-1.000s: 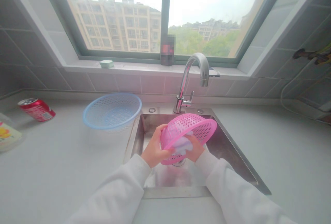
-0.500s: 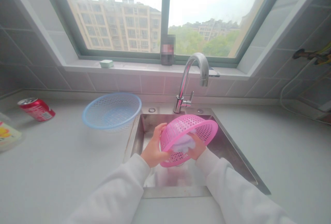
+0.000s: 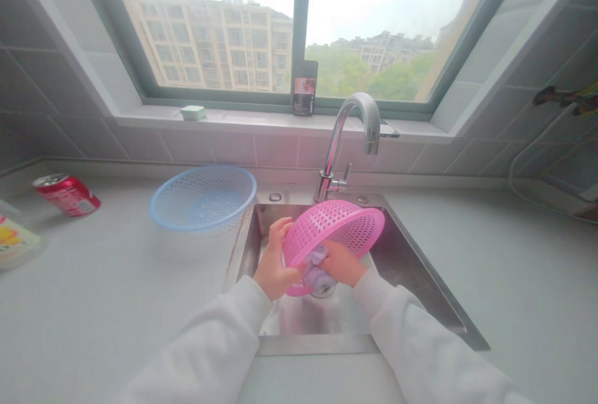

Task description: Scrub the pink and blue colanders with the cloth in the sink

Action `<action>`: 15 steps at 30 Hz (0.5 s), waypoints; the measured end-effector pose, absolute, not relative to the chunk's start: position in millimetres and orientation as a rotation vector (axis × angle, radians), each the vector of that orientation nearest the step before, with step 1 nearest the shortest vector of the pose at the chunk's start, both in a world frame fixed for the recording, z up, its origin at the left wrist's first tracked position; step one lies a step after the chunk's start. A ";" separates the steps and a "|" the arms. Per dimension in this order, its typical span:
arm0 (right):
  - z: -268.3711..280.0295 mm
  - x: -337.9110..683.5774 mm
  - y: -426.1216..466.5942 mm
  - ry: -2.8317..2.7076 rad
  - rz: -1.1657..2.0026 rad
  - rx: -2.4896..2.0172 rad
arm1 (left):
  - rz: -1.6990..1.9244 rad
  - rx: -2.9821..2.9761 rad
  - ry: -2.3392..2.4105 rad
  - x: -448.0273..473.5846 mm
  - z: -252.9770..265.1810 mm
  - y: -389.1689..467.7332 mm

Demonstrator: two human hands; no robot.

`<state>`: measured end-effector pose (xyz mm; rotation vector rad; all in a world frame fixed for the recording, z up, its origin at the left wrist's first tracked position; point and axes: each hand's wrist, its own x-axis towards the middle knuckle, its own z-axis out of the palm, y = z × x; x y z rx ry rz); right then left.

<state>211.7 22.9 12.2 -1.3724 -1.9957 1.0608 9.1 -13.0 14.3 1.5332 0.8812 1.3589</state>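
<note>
A pink plastic colander (image 3: 322, 223) is held tilted over the steel sink (image 3: 406, 267), its open side turned toward me. My left hand (image 3: 275, 264) grips its left rim, thumb on the near side and fingers behind the wall. My right hand (image 3: 343, 262) is closed on a pale lilac cloth (image 3: 320, 270) and presses it against the colander's inside near the lower left rim. Part of the cloth hangs past the rim. The right fingertips are partly hidden in the cloth. Behind the colander rises the chrome faucet (image 3: 334, 136); no water shows from its spout.
Left of the sink stands a blue plastic basket (image 3: 205, 230). Farther left are a red drink can (image 3: 68, 194) and a partly visible labelled container (image 3: 16, 239). The windowsill holds a pale green box (image 3: 193, 112) and a phone (image 3: 304, 89) leaning on the window frame.
The colander has shifted slightly left and tipped further. My right hand has moved the cloth left and down, from the colander's middle to its lower left rim.
</note>
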 end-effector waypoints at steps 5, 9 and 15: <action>27.4 198.0 7.2 -1.831 1.202 -1.163 | 1.324 1.654 0.869 9.8 16.5 -16.5; 30.4 216.4 3.1 -1.742 1.057 -1.232 | 1.211 1.655 0.797 7.7 17.2 -13.9; 26.2 225.1 9.9 -1.450 1.271 -1.232 | 1.081 1.615 0.739 4.4 13.1 -9.3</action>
